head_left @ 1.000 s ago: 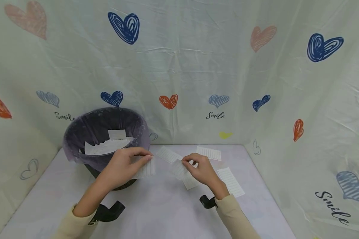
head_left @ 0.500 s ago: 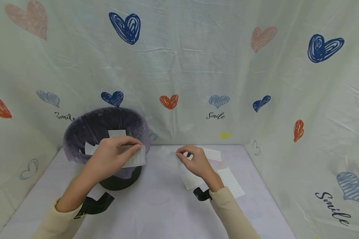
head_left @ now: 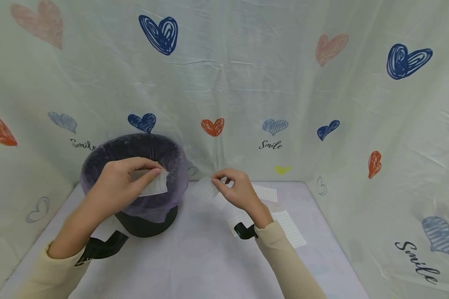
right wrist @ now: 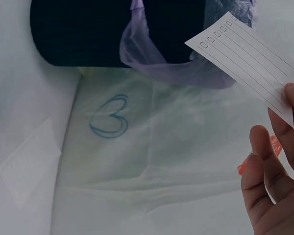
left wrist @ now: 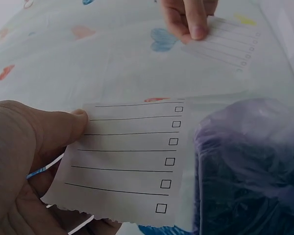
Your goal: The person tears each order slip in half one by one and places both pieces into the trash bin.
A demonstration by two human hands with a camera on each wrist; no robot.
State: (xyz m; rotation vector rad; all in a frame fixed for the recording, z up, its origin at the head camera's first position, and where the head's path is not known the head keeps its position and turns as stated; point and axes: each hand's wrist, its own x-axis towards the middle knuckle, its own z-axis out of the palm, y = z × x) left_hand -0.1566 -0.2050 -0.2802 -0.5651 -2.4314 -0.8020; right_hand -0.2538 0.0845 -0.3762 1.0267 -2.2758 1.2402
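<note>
My left hand (head_left: 116,182) is over the near side of a dark trash bin (head_left: 146,226) lined with a purple bag (head_left: 180,166). Between thumb and fingers it pinches a torn piece of lined paper (left wrist: 127,156) with small checkboxes and a ragged lower edge. To the right of the bin, above the table, my right hand (head_left: 235,189) pinches another lined checkbox piece of paper (right wrist: 245,61) by its corner. That piece looks pale and blurred in the head view. My left hand and its paper cover much of the bin's mouth.
On the white table lie several more lined pieces of paper: one at the back (head_left: 266,193), one at the right (head_left: 289,228) and one partly under the right wrist (head_left: 235,220). A heart-printed curtain (head_left: 224,83) stands close behind the bin.
My left hand has carried its piece of paper left and up, from the bin's right front to over its mouth. My right hand has lifted its piece up and leftward from the table.
</note>
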